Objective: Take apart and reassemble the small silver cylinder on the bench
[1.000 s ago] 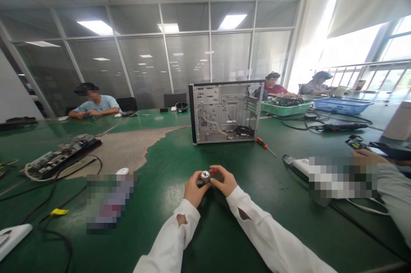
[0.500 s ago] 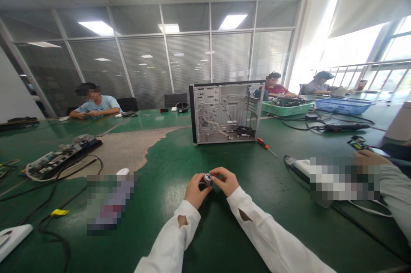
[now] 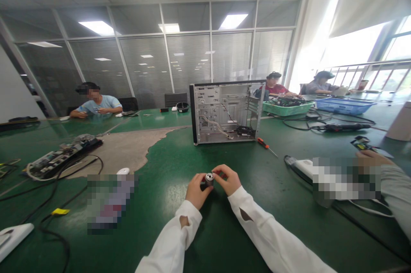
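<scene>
saw silver-grey on the cylinder (image 3: 209,180), white on the sleeves (image 3: 266,228), green across the tabletop (image 3: 173,159); noted orange-red on the screwdriver (image 3: 263,142), grey stripes on the blinds (image 3: 143,69), blue on one basket (image 3: 345,106).

No readable text or labels.

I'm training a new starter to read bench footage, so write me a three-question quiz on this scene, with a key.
1. True or false: the left hand grips a small metal cylinder.

2. Which tool lies near the lower right corner of the open computer case?
a) a pair of pliers
b) an orange-handled screwdriver
c) a hammer

3. Fill in the missing word: as seen in the picture, the blue basket stands to the ____ of the green basket.

Key: 1 true; 2 b; 3 right.
</scene>
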`<state>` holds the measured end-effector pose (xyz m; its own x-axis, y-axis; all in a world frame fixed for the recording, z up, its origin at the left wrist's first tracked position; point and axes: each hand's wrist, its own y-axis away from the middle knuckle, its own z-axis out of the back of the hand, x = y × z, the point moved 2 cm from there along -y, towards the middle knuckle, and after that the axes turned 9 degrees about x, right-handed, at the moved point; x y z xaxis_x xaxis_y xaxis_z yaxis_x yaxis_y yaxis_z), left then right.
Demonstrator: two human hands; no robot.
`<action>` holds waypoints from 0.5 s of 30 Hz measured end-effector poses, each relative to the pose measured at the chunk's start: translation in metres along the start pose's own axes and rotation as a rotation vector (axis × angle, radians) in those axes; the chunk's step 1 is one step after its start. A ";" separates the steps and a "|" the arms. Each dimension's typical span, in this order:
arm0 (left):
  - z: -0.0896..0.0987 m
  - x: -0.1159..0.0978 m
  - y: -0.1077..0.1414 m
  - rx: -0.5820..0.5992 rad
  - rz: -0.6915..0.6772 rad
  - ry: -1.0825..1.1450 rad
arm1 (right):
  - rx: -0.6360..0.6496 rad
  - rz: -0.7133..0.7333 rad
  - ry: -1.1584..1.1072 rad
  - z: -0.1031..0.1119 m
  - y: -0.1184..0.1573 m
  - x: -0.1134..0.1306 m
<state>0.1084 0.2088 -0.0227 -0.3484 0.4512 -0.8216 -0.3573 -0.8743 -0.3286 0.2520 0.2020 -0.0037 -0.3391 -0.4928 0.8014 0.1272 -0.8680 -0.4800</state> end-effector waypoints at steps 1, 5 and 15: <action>0.000 0.003 0.000 -0.009 0.005 -0.010 | -0.018 -0.020 0.006 0.001 -0.001 -0.003; 0.001 0.011 -0.001 -0.050 0.039 -0.039 | -0.019 -0.093 0.095 0.003 -0.003 -0.023; 0.003 0.021 -0.002 -0.089 0.126 -0.072 | 0.217 -0.278 0.617 0.013 -0.005 -0.072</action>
<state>0.0987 0.2210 -0.0380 -0.4482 0.3463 -0.8241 -0.2300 -0.9355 -0.2681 0.2883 0.2416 -0.0543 -0.8436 -0.1824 0.5050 0.1200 -0.9808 -0.1537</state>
